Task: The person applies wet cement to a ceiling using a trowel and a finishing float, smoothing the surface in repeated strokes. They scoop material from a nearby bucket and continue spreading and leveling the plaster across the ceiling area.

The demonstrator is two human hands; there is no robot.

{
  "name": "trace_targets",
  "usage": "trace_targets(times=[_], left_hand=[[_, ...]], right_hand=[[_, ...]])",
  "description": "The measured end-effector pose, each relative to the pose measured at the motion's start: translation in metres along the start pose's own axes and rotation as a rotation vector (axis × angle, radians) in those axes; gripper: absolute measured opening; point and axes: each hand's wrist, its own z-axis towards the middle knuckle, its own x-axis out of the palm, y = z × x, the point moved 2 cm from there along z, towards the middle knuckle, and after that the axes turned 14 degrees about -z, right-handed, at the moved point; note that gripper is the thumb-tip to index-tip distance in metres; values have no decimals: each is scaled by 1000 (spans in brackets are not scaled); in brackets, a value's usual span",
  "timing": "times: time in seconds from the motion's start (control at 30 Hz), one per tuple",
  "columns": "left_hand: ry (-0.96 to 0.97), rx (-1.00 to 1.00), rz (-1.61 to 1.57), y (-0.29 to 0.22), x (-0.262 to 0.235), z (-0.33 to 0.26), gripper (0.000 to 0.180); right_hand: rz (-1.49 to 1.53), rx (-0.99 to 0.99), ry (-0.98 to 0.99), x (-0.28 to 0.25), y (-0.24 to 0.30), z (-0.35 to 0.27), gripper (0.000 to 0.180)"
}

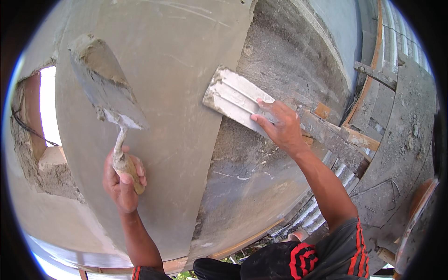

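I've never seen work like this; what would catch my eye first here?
Probably the large, mortar-smeared trowel at upper left, held by the left hand. Next comes the pale ribbed float near the centre, in the right hand, crossing the line where smooth grey plaster meets a rougher, darker surface. At far left, a bright opening stands out.

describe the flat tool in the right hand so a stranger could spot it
On the big wall, find where smooth light-grey plaster meets a rough dark-grey strip. Overlapping both, in the right hand, is a flat, rectangular, pale-grey float. Parallel ridges run along its back, setting it apart from the grey trowel carrying mortar in the left hand.
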Motion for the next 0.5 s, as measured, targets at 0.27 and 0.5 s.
trace_targets(times=[0.27, 0.5], left_hand=[[-5, 3, 11, -1, 0, -1, 72], [-16, 12, -15, 3, -1, -2, 73]], right_hand=[[8, 116, -133, 1, -10, -27, 40], [-128, -92, 231, 8, 18, -56, 41]])
